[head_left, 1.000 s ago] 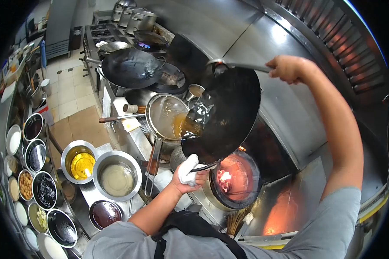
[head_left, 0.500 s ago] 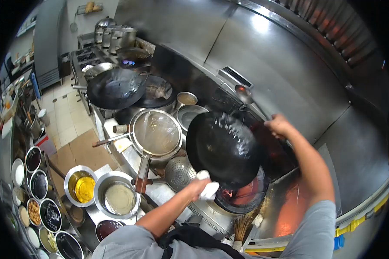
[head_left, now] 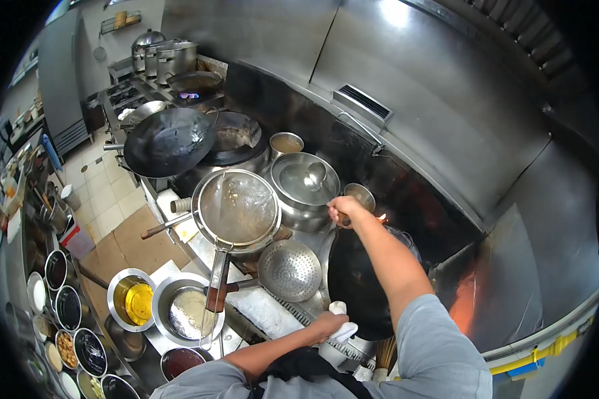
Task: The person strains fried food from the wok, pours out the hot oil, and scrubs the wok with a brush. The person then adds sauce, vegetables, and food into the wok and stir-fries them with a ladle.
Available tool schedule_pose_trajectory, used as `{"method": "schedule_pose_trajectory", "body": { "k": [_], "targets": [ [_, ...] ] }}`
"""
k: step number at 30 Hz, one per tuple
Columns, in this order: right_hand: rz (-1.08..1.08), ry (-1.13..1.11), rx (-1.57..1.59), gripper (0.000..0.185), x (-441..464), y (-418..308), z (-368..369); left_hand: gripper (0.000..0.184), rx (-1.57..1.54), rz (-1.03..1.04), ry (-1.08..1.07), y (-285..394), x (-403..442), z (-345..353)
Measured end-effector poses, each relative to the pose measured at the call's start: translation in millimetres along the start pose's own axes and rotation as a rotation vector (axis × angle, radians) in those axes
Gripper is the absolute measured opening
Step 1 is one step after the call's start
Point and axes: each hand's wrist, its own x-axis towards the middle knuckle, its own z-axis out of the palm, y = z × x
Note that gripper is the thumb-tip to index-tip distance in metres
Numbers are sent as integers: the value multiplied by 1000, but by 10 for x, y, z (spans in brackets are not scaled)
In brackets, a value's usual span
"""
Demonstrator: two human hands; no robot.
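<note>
My right hand [head_left: 346,209] is closed round the handle of a ladle [head_left: 317,174], whose bowl hangs over a steel pot [head_left: 279,166] at the back of the range. Below my right forearm, a black wok [head_left: 356,282] sits over the burner, its right side partly hidden by the arm. At the wok's near left edge, my left hand [head_left: 331,326] is wrapped round a folded white cloth [head_left: 343,332] and grips the wok through it. Beside the wok lies a perforated steel skimmer [head_left: 290,270].
A wire strainer [head_left: 238,207] rests on a pot to the left. Farther back is another black wok [head_left: 170,143]. Lower left stand a pot of yellow oil [head_left: 138,302], a pot of pale contents [head_left: 190,312] and several ingredient containers [head_left: 90,352]. Orange flame glow shows behind my right forearm.
The wok came down from a raised tilt onto the burner, my left hand lowering with it. My right hand swung left with the ladle, from the back wall to above the steel pot.
</note>
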Motion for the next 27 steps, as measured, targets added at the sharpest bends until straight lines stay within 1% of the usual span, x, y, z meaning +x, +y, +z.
{"method": "schedule_pose_trajectory", "body": {
  "k": [1, 2, 3, 4, 5, 6, 8, 9, 10, 12, 14, 17, 19, 20, 21, 22, 23, 24, 26, 27],
  "targets": [
    [39, -64, 185, 30, 2, 68, 66, 44, -95, -35, -71, -14, 37, 36],
    [53, -175, 400, 32, -27, 142, 96, 42, -187, -69, -142, -19, 74, 97],
    [123, -289, 603, 27, -43, 216, 54, 38, -337, -76, -121, 50, 24, 220],
    [191, -405, 806, 23, -78, 299, 3, 38, -329, -77, -129, 19, 124, 319],
    [153, -438, 935, 17, -130, 395, -73, 33, -413, -91, -203, -39, 257, 409],
    [146, -428, 946, 17, -263, 480, -127, 27, -497, -110, -279, -119, 431, 510],
    [83, -597, 1191, 33, -660, 665, -212, 25, -527, -134, -300, -119, 545, 624],
    [93, -687, 1235, 39, -804, 773, -326, 25, -539, -139, -288, -22, 471, 625],
    [70, -703, 1260, 37, -1043, 857, -401, 25, -551, -145, -275, 25, 419, 632],
    [37, -840, 1261, 35, -1478, 1041, -600, 23, -542, -171, -357, -176, 742, 682],
    [11, -909, 1288, 39, -1991, 1234, -789, 25, -582, -211, -378, -122, 716, 673],
    [-26, -887, 1227, 41, -2559, 1513, -1163, 26, -617, -189, -447, -336, 1105, 718],
    [-38, -773, 1183, 39, -2842, 1711, -1398, 25, -612, -187, -427, -330, 1107, 783],
    [-41, -706, 1162, 38, -2943, 1812, -1495, 23, -606, -176, -398, -269, 1003, 792],
    [-36, -707, 1170, 38, -3005, 1926, -1595, 23, -588, -178, -399, -241, 926, 795],
    [-11, -598, 1106, 33, -3040, 2045, -1694, 23, -574, -180, -397, -217, 827, 801],
    [14, -495, 1032, 27, -3054, 2131, -1786, 19, -516, -210, -323, -118, 603, 795],
    [23, -506, 1024, 27, -3045, 2213, -1875, 17, -575, -209, -322, -98, 456, 791],
    [65, -291, 779, 14, -2973, 2374, -2012, 20, -622, -149, -482, -138, 13, 631],
    [22, -194, 636, 11, -2938, 2406, -2046, 20, -644, -141, -461, -276, -123, 578]
  ]
}}
